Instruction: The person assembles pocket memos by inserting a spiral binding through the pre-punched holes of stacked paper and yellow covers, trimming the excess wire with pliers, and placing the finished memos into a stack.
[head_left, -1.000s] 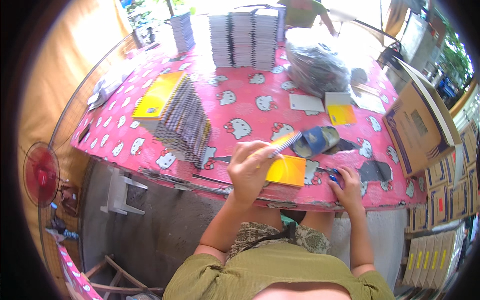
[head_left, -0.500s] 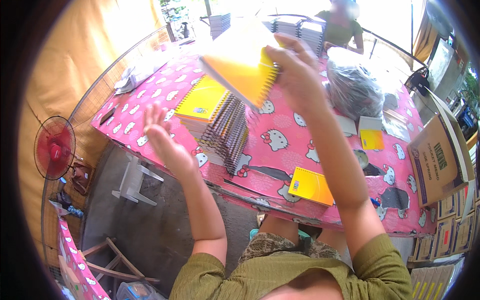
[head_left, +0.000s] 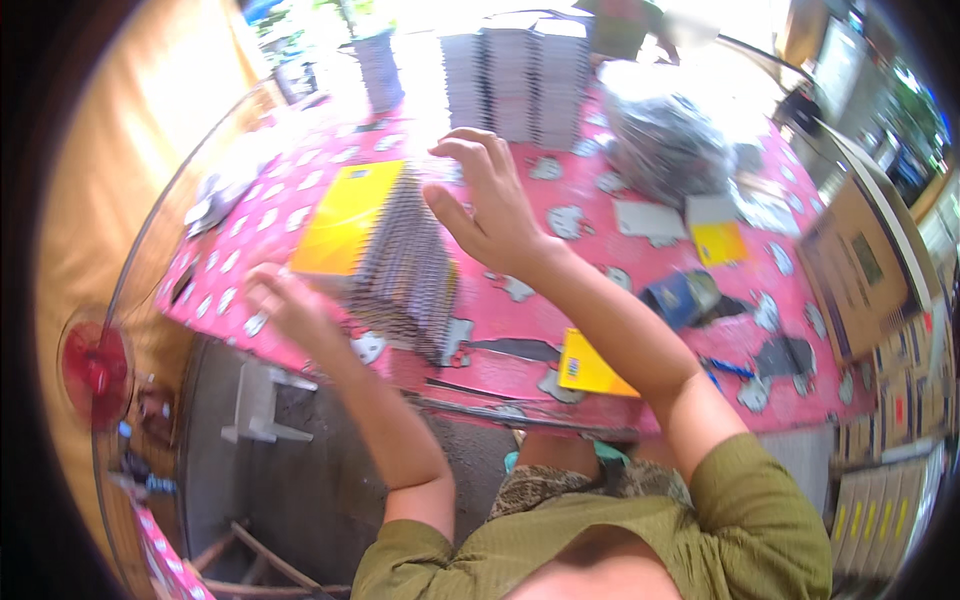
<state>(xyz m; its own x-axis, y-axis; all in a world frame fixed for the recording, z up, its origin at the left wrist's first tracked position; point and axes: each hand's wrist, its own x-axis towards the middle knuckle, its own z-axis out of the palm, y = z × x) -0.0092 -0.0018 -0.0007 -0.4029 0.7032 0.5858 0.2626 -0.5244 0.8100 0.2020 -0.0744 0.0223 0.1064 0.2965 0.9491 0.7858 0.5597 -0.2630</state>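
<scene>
Yellow covers on that stack of notebooks, sitting toward the left of the pink tablecloth, with the wire spirals all lined up along the right side. Your hands are well apart, and I can't see anything in either one: your right hand hangs to the right of the stack's far end, thumb and fingers spread with a gap between them, while your left hand is by the near left corner, fingers loose. It's pretty blurred, so I honestly can't tell if it touches the covers. There's also a lone notebook near the table edge, partly under your right forearm, with a blue pen to its right. Handling-wise, I'd guess one notebook is light and a bit floppy, with a slick cover, but the whole pile is likely heavy and prone to sliding. For a single one I'd pinch the spiral edge; for a bunch, squeeze from both sides and go easy, since those wires could snag or bend.
</scene>
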